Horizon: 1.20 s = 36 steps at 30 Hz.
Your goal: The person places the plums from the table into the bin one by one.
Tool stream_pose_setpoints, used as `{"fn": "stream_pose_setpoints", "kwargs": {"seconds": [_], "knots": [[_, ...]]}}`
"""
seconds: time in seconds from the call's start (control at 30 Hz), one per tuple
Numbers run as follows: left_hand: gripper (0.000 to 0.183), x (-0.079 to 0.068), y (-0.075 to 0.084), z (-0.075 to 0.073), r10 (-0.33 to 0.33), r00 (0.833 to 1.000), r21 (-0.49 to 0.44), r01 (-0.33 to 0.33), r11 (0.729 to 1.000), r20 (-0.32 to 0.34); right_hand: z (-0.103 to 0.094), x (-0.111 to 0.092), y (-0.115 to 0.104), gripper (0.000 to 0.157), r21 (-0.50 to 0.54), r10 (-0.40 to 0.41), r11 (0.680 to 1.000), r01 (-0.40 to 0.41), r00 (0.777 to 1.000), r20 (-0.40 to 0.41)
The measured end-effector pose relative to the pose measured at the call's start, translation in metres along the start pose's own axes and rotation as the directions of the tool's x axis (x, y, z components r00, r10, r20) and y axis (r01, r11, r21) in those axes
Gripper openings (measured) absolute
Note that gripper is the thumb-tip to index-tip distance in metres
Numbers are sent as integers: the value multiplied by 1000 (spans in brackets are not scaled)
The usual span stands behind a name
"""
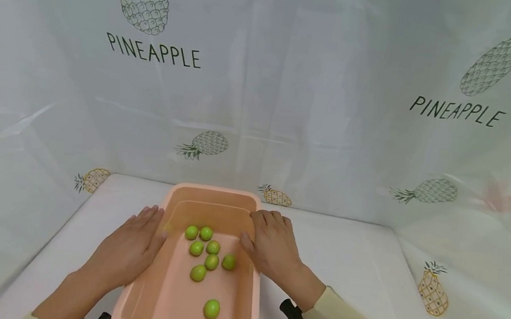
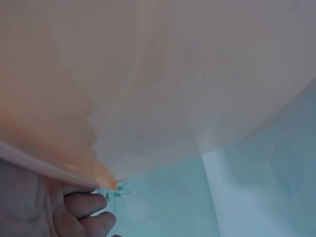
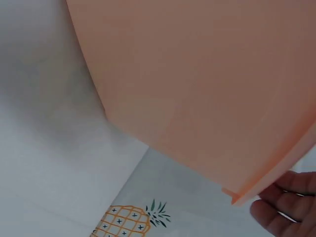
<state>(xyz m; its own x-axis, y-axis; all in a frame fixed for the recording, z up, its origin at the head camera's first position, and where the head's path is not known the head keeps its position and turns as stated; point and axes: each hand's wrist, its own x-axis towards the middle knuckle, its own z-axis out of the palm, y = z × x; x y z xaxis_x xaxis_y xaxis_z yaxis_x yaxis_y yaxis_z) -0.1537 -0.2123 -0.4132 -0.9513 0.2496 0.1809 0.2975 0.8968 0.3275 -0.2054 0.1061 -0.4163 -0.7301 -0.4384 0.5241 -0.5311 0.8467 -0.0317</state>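
Note:
A peach-coloured plastic basin (image 1: 202, 190) stands lengthwise before me, with several small round green fruits (image 1: 211, 262) scattered on its floor. Most lie grouped in the middle; one is nearer the front and another is in the near left corner. My left hand (image 1: 128, 245) holds the left rim, its thumb on the inner side. On the opposite rim, towards the far corner, my right hand (image 1: 274, 243) grips with the thumb inside. The right wrist view shows curled fingers (image 3: 284, 207) below the rim outside. In the left wrist view, the basin wall (image 2: 133, 89) covers most of the hand's surroundings.
The basin is over a white table surface (image 1: 336, 250). A pale curtain (image 1: 294, 104) printed with pineapples hangs behind and along both sides. Black wrist-worn devices (image 1: 291, 311) show under both wrists.

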Motion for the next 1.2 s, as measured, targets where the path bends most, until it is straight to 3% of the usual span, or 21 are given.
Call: {"fn": "stream_pose_setpoints", "kwargs": {"seconds": [0.1, 0.17, 0.23, 0.33, 0.53, 0.73, 1.0, 1.2], "knots": [[70, -12, -2, -2, -18, 999, -92, 21, 996, 30, -9, -18, 0, 52, 24, -27, 999, 24, 992, 122], [74, -20, -3, -3, -17, 998, -134, 26, 991, 65, -16, -29, 0, 62, 61, -35, 998, 22, 976, 216], [77, -26, -3, -1, -7, 996, -148, 20, 989, 85, -22, -39, 0, 69, 93, -24, 996, -4, 955, 296], [76, -24, 3, 6, 16, 997, -133, -6, 991, 74, -29, -50, 4, 72, 119, 19, 991, -65, 938, 347], [74, -1, 21, 16, 69, 996, -88, -64, 994, 62, -36, -59, 22, 71, 119, 96, 983, -143, 937, 335], [74, 20, 33, 19, 99, 993, -47, -96, 994, 68, -36, -62, 38, 72, 104, 125, 981, -161, 948, 291], [79, 35, 43, 18, 89, 986, 95, -103, 990, 142, -38, -62, 50, 73, -25, 125, 992, -123, 948, 292], [81, 38, 49, 17, 74, 982, 103, -93, 990, 171, -40, -62, 53, 74, -66, 136, 990, -122, 940, 314]]}}
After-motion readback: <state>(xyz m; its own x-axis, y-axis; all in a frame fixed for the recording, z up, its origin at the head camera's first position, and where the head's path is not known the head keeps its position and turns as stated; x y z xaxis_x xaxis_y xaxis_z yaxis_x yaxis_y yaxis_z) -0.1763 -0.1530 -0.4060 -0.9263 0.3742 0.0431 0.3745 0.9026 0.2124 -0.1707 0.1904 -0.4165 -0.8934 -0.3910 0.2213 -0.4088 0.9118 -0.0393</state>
